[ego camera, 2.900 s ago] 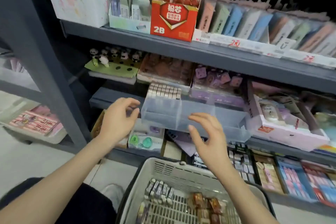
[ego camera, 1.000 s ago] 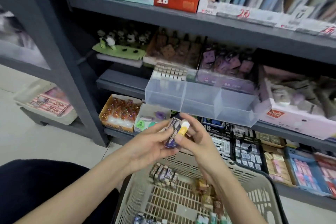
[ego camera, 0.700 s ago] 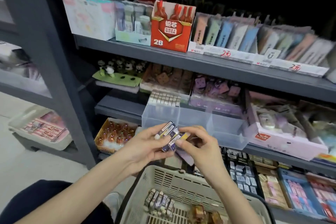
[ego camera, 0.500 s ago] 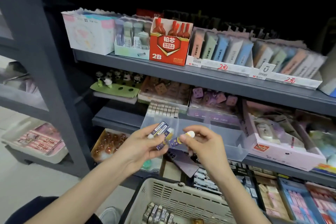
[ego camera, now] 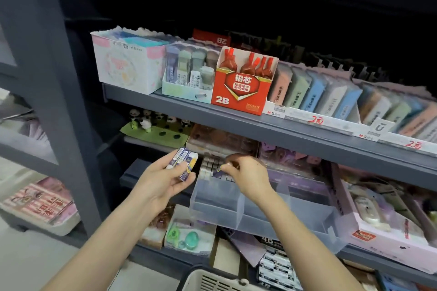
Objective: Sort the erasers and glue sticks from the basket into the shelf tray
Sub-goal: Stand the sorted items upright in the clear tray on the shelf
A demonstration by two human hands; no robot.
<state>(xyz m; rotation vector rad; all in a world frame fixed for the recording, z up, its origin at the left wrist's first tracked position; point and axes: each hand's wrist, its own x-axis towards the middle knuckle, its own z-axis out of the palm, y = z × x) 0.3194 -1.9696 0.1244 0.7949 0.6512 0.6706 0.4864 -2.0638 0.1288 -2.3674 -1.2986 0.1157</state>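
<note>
At left, gripping a few purple-wrapped erasers [ego camera: 183,164] in the left hand [ego camera: 160,186], thumb across them, just beside the left end of the clear shelf tray [ego camera: 216,212]. Further right, pinching one more eraser [ego camera: 218,173] with the curled fingers of the right hand [ego camera: 248,176], right above the row [ego camera: 209,166] standing at the back of the tray's left compartment. Seems to be the placing step: setting this piece into the row. Next calls for pressing it flush against its neighbours, letting go, then taking another from the left hand. Below, only the basket [ego camera: 208,277] rim in view; glue sticks not seen.
</note>
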